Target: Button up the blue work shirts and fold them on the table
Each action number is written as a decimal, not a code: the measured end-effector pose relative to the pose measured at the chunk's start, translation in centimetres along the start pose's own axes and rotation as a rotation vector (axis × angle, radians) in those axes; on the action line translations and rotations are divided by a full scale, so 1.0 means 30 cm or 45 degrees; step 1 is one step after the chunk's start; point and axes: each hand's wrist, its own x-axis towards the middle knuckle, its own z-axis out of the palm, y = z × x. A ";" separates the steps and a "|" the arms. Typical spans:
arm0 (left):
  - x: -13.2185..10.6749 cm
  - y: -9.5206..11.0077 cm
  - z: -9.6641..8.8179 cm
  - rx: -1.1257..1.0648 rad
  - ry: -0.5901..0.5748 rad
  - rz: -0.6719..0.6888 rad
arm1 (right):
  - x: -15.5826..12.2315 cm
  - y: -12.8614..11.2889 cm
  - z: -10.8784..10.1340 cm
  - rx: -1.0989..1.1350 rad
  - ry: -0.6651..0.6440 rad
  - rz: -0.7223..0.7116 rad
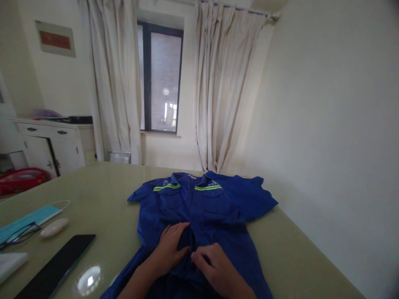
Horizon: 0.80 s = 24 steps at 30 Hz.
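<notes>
A dark blue short-sleeved work shirt (215, 207) with yellow-green stripes across the chest lies spread on the table, its collar at the far side. The front is parted at the neck. My left hand (174, 245) rests flat on the left front panel, fingers stretched out beside the middle opening. Close to it, my right hand (213, 265) is closed in a pinch at the front edge of the shirt, lower down. What lies between those fingertips is mostly hidden, but they touch the shirt's cloth.
On the left of the pale green table (115, 199) lie a black phone (59, 265), glasses (23, 234), a blue face mask (34, 218), a pale oval object (54, 228) and a white object (11, 263). A wall (336, 145) borders the right side. A white cabinet (65, 143) stands behind.
</notes>
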 end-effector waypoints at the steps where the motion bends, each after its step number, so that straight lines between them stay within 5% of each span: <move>1: -0.002 0.000 -0.003 0.036 -0.021 -0.021 | 0.006 0.003 0.006 0.006 0.030 0.007; 7: -0.008 -0.046 -0.039 0.269 -0.168 -0.083 | 0.043 0.063 0.052 -0.041 0.268 0.130; 15: 0.045 -0.065 -0.077 0.258 0.156 -0.018 | 0.016 0.043 0.017 0.004 0.377 -0.015; 20: -0.156 -0.030 -0.086 0.130 0.242 0.211 | -0.196 0.117 -0.107 -0.254 0.152 -0.072; 24: -0.343 -0.058 -0.059 0.329 0.229 0.400 | -0.352 0.250 -0.189 -0.518 0.088 0.044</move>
